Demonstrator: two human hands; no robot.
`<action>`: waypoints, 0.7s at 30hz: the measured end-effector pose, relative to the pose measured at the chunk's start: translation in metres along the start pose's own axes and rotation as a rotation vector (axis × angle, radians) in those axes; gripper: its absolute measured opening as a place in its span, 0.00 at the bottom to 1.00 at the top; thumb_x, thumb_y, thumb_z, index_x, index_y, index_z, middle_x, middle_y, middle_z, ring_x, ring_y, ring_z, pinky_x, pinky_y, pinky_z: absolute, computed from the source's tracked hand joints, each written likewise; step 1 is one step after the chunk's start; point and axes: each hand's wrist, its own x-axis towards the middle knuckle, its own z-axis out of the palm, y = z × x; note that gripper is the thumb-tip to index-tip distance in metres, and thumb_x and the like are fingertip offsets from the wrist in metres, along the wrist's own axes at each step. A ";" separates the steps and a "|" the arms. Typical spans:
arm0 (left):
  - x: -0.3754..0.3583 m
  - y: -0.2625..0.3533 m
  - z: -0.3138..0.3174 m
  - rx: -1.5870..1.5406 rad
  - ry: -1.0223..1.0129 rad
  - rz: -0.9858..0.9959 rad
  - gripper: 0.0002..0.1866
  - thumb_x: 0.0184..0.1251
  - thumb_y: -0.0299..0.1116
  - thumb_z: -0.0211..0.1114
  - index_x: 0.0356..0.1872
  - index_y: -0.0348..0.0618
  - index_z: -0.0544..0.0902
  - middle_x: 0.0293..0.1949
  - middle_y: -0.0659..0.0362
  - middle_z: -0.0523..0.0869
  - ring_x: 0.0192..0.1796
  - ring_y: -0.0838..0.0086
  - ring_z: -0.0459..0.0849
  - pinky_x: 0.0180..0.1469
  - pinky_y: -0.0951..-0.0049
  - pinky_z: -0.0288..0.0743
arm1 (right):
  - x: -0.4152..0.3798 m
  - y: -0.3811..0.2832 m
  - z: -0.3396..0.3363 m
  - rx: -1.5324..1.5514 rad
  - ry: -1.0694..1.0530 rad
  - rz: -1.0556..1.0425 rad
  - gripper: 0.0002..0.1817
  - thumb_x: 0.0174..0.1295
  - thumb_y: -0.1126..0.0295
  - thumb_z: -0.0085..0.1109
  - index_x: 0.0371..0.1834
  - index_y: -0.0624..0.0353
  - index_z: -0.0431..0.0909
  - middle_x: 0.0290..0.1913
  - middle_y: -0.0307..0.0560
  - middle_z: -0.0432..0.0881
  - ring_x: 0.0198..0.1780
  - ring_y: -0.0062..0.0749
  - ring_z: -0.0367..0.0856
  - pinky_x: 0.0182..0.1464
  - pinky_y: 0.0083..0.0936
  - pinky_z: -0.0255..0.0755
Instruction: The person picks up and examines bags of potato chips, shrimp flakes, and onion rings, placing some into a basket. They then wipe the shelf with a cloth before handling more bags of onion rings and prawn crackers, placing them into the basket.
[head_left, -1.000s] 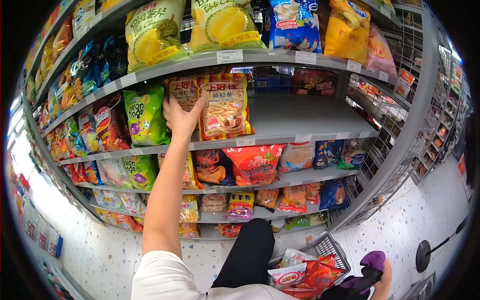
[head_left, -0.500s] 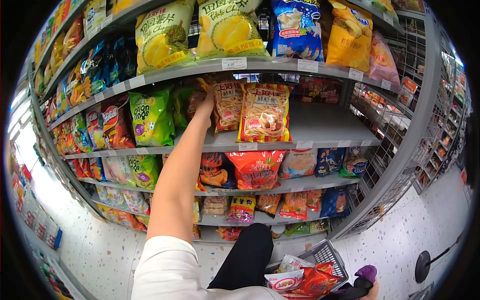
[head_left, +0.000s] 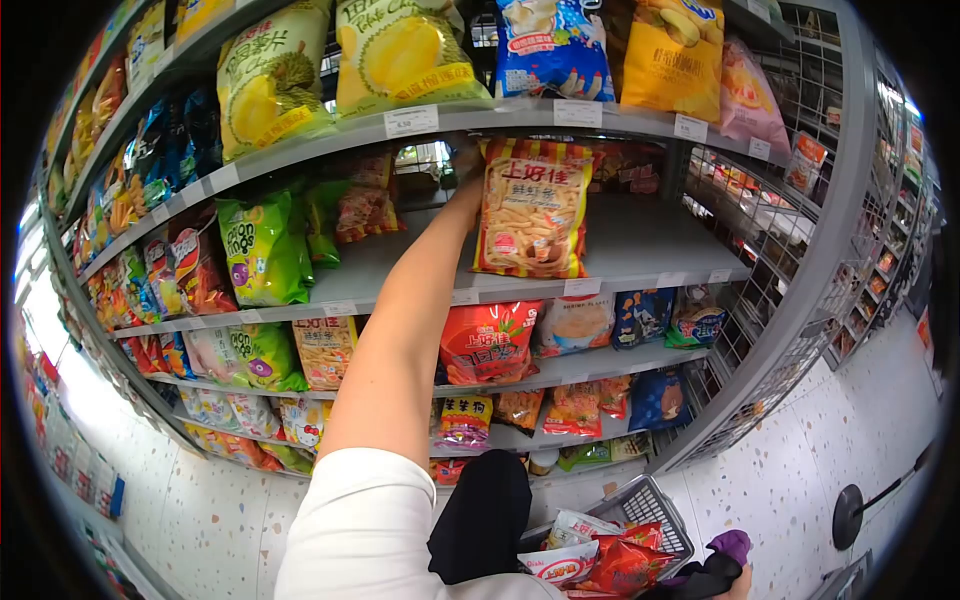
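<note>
My left hand reaches into the middle shelf, at the left edge of an upright yellow-and-red bag of prawn crackers. Its fingers are blurred and partly behind the bag, so its grip is hidden. Left of it, a similar red-and-yellow snack bag sits deeper on the shelf, beside green bags of onion rings. At the bottom right, my right hand is partly in view, closed on a purple-and-black cloth-like bundle. Beside it stands a grey shopping basket with several red and white snack bags inside.
A shelf edge with price tags runs just above my left hand, carrying large chip bags. Lower shelves hold more snacks, including a red bag. A wire-mesh side panel bounds the right. My dark-clothed knee is close to the bottom shelf.
My left hand has moved right and deeper into the shelf. Two prawn cracker bags stood side by side; now one shows in front, shifted right along the shelf. The view has shifted right.
</note>
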 end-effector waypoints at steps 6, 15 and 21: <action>-0.049 0.032 0.039 0.232 0.466 -0.071 0.49 0.52 0.61 0.71 0.63 0.29 0.66 0.56 0.41 0.79 0.57 0.57 0.80 0.60 0.60 0.73 | -0.023 0.017 -0.001 0.035 0.069 -0.014 0.23 0.74 0.59 0.44 0.64 0.65 0.69 0.59 0.54 0.77 0.59 0.44 0.77 0.64 0.40 0.70; -0.046 0.018 0.138 -0.433 -0.654 -0.266 0.22 0.66 0.47 0.62 0.50 0.39 0.81 0.45 0.52 0.87 0.47 0.64 0.86 0.50 0.64 0.80 | -0.019 0.030 0.008 0.072 0.108 -0.036 0.23 0.74 0.59 0.43 0.64 0.64 0.70 0.59 0.54 0.77 0.59 0.44 0.77 0.64 0.39 0.70; -0.001 0.020 0.042 0.617 0.509 0.571 0.17 0.55 0.37 0.65 0.45 0.42 0.83 0.44 0.49 0.85 0.48 0.55 0.84 0.51 0.59 0.78 | -0.019 0.026 0.017 0.055 0.113 -0.006 0.23 0.74 0.58 0.43 0.64 0.64 0.70 0.59 0.54 0.77 0.59 0.43 0.77 0.64 0.39 0.70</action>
